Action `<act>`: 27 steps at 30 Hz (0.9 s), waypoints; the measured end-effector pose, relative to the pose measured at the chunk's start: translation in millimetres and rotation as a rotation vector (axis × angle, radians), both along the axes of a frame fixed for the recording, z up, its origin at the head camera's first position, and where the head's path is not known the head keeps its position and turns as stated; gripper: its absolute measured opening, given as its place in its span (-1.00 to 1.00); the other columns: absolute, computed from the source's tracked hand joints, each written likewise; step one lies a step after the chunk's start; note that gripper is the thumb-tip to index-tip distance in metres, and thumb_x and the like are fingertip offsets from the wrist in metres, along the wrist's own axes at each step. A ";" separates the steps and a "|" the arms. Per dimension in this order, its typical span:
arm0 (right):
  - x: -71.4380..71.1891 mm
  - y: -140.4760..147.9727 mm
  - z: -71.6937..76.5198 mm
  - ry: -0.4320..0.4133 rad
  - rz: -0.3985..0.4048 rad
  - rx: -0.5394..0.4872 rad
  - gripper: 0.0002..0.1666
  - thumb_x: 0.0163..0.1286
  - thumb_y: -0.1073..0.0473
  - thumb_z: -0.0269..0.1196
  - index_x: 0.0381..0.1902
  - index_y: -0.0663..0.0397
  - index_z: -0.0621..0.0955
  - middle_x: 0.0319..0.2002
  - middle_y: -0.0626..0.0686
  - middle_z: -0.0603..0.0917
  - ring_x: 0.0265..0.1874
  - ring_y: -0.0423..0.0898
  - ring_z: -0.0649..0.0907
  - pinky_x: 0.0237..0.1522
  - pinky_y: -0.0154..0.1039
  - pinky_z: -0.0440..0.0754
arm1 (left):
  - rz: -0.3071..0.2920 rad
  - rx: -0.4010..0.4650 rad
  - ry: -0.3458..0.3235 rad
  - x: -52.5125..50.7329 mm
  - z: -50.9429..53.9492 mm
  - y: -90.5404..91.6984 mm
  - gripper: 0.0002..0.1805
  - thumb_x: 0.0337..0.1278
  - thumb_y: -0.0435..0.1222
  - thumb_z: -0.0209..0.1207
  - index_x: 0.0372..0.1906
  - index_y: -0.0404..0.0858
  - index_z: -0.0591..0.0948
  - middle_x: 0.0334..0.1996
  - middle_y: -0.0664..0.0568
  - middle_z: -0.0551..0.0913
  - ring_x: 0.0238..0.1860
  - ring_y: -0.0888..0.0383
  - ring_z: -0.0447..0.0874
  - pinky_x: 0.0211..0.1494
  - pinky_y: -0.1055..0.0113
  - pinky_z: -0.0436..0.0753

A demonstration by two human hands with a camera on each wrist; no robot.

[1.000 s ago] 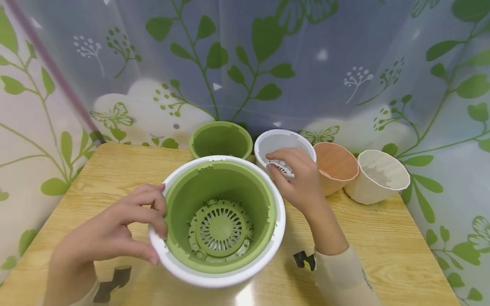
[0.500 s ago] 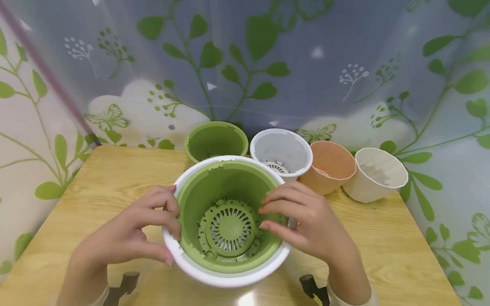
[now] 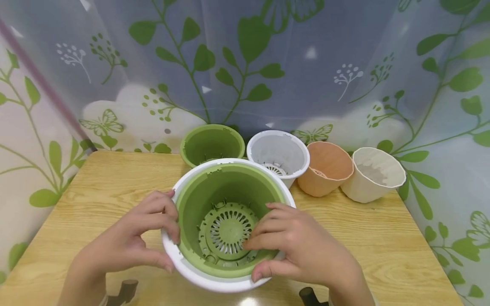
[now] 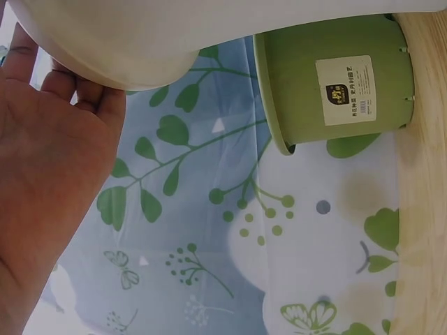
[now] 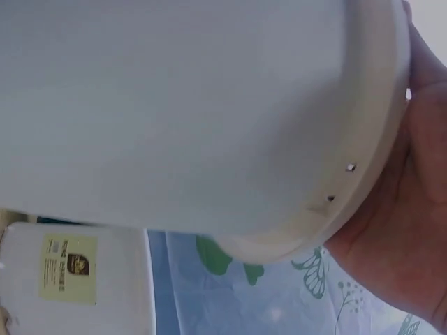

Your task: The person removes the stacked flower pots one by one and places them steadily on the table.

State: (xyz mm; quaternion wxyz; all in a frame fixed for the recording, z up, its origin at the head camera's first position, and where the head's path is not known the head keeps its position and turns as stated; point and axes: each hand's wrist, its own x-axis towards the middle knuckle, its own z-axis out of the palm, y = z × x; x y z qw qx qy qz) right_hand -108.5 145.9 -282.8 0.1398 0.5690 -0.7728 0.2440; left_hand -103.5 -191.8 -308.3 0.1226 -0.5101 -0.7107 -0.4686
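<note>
In the head view a green plastic flowerpot [image 3: 226, 182] with a slotted base is nested inside a white flowerpot [image 3: 214, 284]. My left hand [image 3: 126, 236] grips the left side of the white rim, fingers on the rim and thumb outside below. Over the right side lies my right hand [image 3: 294, 246], its fingers reaching down into the green pot and its thumb at the front rim. Whether those fingertips touch the inner wall is unclear. Both wrist views show the white pot's outer wall [image 5: 174, 118] raised off the table.
Along the back of the wooden table [image 3: 115, 178] stand another green pot [image 3: 212, 142], a second white pot [image 3: 278, 148], an orange pot [image 3: 325, 187] and a cream pot [image 3: 363, 189]. A leaf-patterned curtain [image 3: 172, 97] hangs behind them.
My right hand has come from the white pot at the back to the nested pots, and its fingers have moved down inside. The held pots have shifted slightly right in view.
</note>
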 end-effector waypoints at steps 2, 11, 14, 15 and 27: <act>4.3 -0.5 0.2 0.000 -0.013 0.034 -0.52 0.29 -0.38 0.20 -0.10 -0.24 0.73 -0.18 -0.31 0.70 -0.09 -0.28 0.62 0.29 -0.08 0.51 | 0.003 -0.002 0.002 1.1 0.3 0.2 -0.60 -0.19 -0.04 0.49 -0.27 -0.13 0.61 -0.23 0.10 0.49 0.00 0.13 0.34 0.63 0.15 0.04; 18.0 -6.5 2.7 0.012 -0.001 0.131 -0.53 0.32 -0.35 0.21 0.02 -0.29 0.70 -0.06 -0.35 0.70 -0.03 -0.36 0.63 0.09 -0.37 0.54 | 0.007 -0.004 -0.009 2.0 3.2 0.3 -0.59 -0.19 -0.04 0.49 -0.25 -0.13 0.61 -0.22 0.09 0.49 0.00 0.13 0.35 0.62 0.15 0.04; 23.6 -8.1 3.6 0.001 0.002 0.175 -0.56 0.41 -0.28 0.18 0.12 -0.31 0.67 0.01 -0.36 0.69 -0.04 -0.38 0.62 0.06 -0.36 0.53 | 0.003 -0.001 -0.012 2.3 3.7 0.2 -0.59 -0.19 -0.05 0.50 -0.25 -0.13 0.61 -0.21 0.08 0.49 0.01 0.12 0.35 0.62 0.15 0.04; 24.9 -8.7 3.7 -0.002 0.003 0.179 -0.57 0.43 -0.26 0.17 0.13 -0.30 0.66 0.02 -0.36 0.69 -0.05 -0.39 0.62 0.05 -0.36 0.53 | 0.002 -0.001 -0.013 2.3 3.9 0.2 -0.59 -0.19 -0.05 0.49 -0.25 -0.13 0.61 -0.21 0.08 0.49 0.01 0.12 0.35 0.63 0.15 0.03; 24.6 -10.2 2.1 0.018 0.033 0.130 -0.61 0.42 -0.21 0.21 0.11 -0.28 0.67 -0.05 -0.36 0.71 -0.12 -0.40 0.63 0.00 -0.41 0.54 | -0.014 0.007 0.004 0.2 1.8 -0.9 -0.59 -0.20 -0.07 0.51 -0.24 -0.15 0.61 -0.19 0.06 0.49 0.02 0.11 0.35 0.61 0.14 0.06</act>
